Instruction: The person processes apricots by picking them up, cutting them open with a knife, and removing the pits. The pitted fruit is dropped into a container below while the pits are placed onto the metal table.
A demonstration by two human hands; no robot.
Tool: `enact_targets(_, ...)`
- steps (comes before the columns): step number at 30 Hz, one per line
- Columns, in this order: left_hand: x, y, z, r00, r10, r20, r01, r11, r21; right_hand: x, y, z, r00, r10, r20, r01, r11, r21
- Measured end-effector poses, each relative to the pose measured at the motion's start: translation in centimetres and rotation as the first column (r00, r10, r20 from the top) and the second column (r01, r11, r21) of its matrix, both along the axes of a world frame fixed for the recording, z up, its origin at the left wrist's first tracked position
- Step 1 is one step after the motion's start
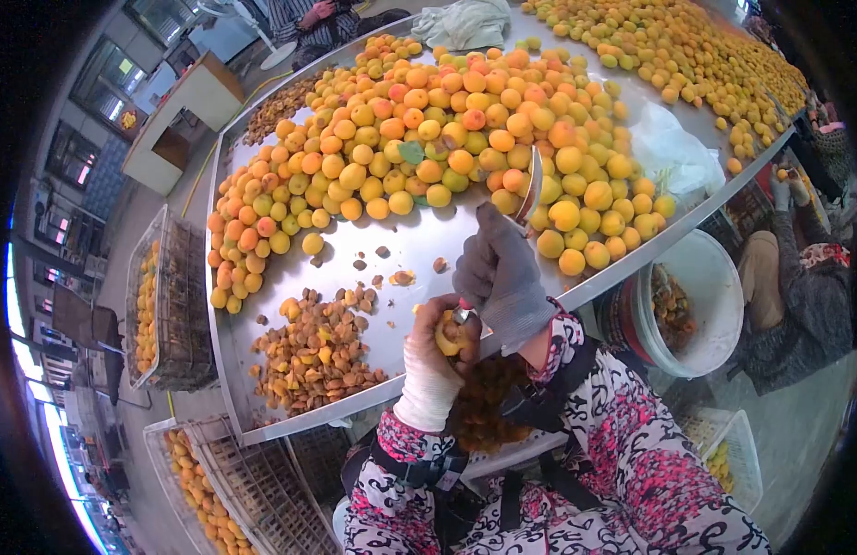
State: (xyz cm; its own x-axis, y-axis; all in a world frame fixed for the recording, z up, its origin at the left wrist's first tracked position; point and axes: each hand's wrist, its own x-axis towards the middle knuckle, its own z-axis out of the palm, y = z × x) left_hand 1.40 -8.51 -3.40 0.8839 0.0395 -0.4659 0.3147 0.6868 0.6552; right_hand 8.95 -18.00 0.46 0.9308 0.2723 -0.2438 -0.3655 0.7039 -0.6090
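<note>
My left hand [430, 356], wrapped in white at the wrist and palm, is closed around a cut apricot [450, 335]. Above it, my right hand [504, 277] in a grey glove grips a knife [534, 190], its curved blade pointing up and away past the fist. A small metal piece with a red part [463, 312] shows below the right fist, right at the apricot; I cannot tell whether it belongs to the knife. Both hands are over the near edge of a metal table [419, 250]. A pile of apricot pits [313, 356] lies to their left.
A large heap of whole apricots [428, 120] covers the table's middle, beside a clear plastic bag [673, 148]. A white bucket [715, 310] with fruit scraps stands at right, near another person [789, 296]. Crates [174, 305] of apricots stand left. Dark orange fruit pieces [489, 398] sit below my hands.
</note>
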Motion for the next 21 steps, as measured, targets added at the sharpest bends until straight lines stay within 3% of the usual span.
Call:
enact_targets(1, 0.0, 0.3, -0.2, 0.993, -0.099, 0.063, 0.101, 0.994, -0.039, 0.2, -0.3, -0.4, 0.999, 0.025, -0.026, -0.022, 0.993, 0.118)
enact_targets(2, 0.1, 0.5, -0.3, 0.993, -0.097, 0.064, 0.1, 0.994, -0.04, 0.3, -0.4, -0.7, 0.997, 0.053, -0.047, -0.041, 0.971, 0.234)
enact_targets(5, 0.0, 0.8, -0.6, 0.988, -0.143, 0.051, 0.149, 0.979, -0.143, 0.0, -0.6, -0.1, 0.996, 0.074, -0.051, -0.062, 0.975, 0.214)
enact_targets(7, -0.8, 0.8, -0.7, 0.979, -0.134, 0.154, 0.139, 0.99, -0.023, -0.4, -0.2, 0.1, 0.995, 0.093, -0.025, -0.086, 0.976, 0.202)
enact_targets(8, -0.9, 0.5, -1.1, 0.979, -0.134, 0.154, 0.139, 0.99, -0.023, -0.8, 0.8, -0.1, 0.987, 0.016, 0.159, -0.004, 0.997, -0.076)
enact_targets(9, -0.9, 0.2, -2.0, 0.981, -0.047, 0.189, 0.03, 0.995, 0.091, -1.2, 1.5, -0.5, 0.937, -0.007, 0.35, 0.13, 0.936, -0.328)
enact_targets(10, -0.7, 0.1, -3.2, 0.972, 0.035, 0.234, -0.083, 0.976, 0.2, -1.4, 2.0, -2.7, 0.471, 0.138, 0.872, 0.585, 0.691, -0.425)
enact_targets(11, 0.2, 1.1, -6.9, 0.924, -0.127, 0.361, -0.021, 0.925, 0.379, -3.0, 1.2, 0.4, 0.578, 0.345, 0.74, 0.173, 0.834, -0.524)
enact_targets(12, 0.2, 1.6, -6.4, 0.924, -0.128, 0.36, -0.019, 0.926, 0.378, -3.2, 1.7, 0.1, 0.366, 0.498, 0.787, 0.367, 0.699, -0.613)
enact_targets(13, 0.3, 2.3, -5.0, 0.931, -0.203, 0.303, 0.171, 0.977, 0.129, -3.9, 2.0, 1.5, 0.251, 0.736, 0.628, 0.399, 0.512, -0.76)
enact_targets(14, 0.4, 2.5, -3.7, 0.919, -0.291, 0.267, 0.335, 0.932, -0.137, -4.3, 2.0, 2.9, 0.145, 0.906, 0.397, 0.457, 0.294, -0.839)
enact_targets(15, 0.2, 1.9, -2.5, 0.974, -0.205, 0.097, 0.208, 0.978, -0.025, -4.1, 1.9, 2.6, 0.152, 0.904, 0.4, 0.458, 0.294, -0.839)
enact_targets(19, 0.1, 2.2, -3.2, 0.972, -0.165, 0.17, 0.196, 0.963, -0.185, -3.0, 2.7, -0.8, 0.356, 0.529, 0.77, 0.306, 0.713, -0.631)
enact_targets(20, 0.3, 2.3, -4.9, 0.992, -0.046, 0.119, 0.057, 0.994, -0.089, -2.9, 2.8, -1.3, 0.41, 0.408, 0.816, 0.28, 0.795, -0.539)
enact_targets(21, 0.2, 2.3, -5.8, 0.994, 0.08, 0.079, -0.082, 0.997, 0.012, -2.7, 2.8, -0.7, 0.562, 0.277, 0.779, 0.274, 0.827, -0.491)
